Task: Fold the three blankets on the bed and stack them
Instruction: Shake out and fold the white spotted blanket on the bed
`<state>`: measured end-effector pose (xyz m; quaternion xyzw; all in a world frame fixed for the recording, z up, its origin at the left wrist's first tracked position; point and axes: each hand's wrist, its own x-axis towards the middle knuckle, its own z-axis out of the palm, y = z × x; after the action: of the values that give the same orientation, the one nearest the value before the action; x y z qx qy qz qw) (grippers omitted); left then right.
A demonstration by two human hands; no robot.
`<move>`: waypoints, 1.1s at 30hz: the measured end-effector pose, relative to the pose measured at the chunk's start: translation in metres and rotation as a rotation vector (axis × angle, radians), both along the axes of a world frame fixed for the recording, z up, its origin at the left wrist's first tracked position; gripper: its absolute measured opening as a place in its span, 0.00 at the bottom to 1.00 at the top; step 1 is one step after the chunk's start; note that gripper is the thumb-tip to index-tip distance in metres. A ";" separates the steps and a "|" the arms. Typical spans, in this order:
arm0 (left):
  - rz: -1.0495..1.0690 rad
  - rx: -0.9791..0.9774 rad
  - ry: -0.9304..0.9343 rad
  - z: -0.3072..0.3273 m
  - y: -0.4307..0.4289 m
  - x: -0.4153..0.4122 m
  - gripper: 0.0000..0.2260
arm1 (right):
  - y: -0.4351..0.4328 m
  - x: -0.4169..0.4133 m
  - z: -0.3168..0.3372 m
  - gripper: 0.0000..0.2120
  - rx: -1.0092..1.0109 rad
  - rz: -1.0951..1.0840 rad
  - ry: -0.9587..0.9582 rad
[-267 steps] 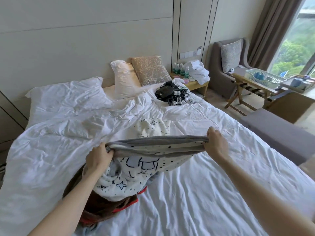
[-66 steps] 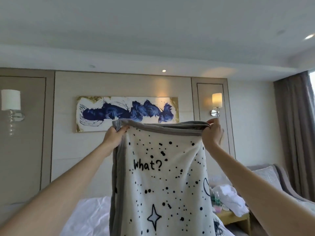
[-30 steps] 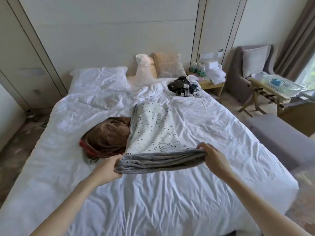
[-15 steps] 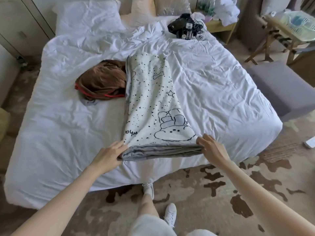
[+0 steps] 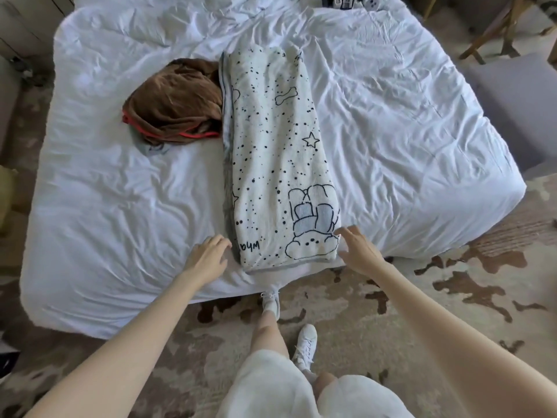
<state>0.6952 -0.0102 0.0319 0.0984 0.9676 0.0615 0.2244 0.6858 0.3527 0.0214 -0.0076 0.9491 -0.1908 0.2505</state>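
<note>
The white printed blanket (image 5: 271, 152) lay as 1 long narrow strip down the middle of the bed (image 5: 120, 191), its near end at the foot edge. The left hand (image 5: 208, 256) and right hand (image 5: 360, 251) flanked that end's 2 corners, fingers loosely spread and gripping nothing; whether they touched the cloth was unclear. Blanket 1 seemed mid-fold. The next move likely called for pinching both near corners and carrying them over to the far end. The brown blanket (image 5: 174, 110) sat crumpled against the strip's left side, with grey cloth (image 5: 150, 148) peeking out beneath it.
</note>
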 end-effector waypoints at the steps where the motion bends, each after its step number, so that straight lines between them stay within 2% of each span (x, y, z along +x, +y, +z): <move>1: 0.029 0.029 0.023 0.007 0.003 -0.015 0.16 | -0.005 -0.014 0.006 0.22 -0.019 -0.012 0.015; 9: 0.189 0.258 0.222 0.057 0.010 -0.170 0.07 | -0.043 -0.161 0.054 0.16 -0.174 -0.082 0.216; 17: 0.487 0.587 0.160 0.040 -0.002 -0.356 0.06 | -0.081 -0.355 0.060 0.17 -0.249 -0.139 0.272; 25: 0.586 0.591 0.061 -0.005 -0.015 -0.541 0.05 | -0.111 -0.532 0.016 0.16 -0.301 -0.197 0.255; 33: 0.726 0.613 -0.007 -0.079 -0.020 -0.688 0.12 | -0.111 -0.691 -0.067 0.16 -0.254 -0.172 0.243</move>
<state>0.0072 -0.0305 -0.0467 -0.1845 0.8759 0.4190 0.1524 -0.0055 0.2413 -0.0453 0.0192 0.9378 -0.3275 0.1138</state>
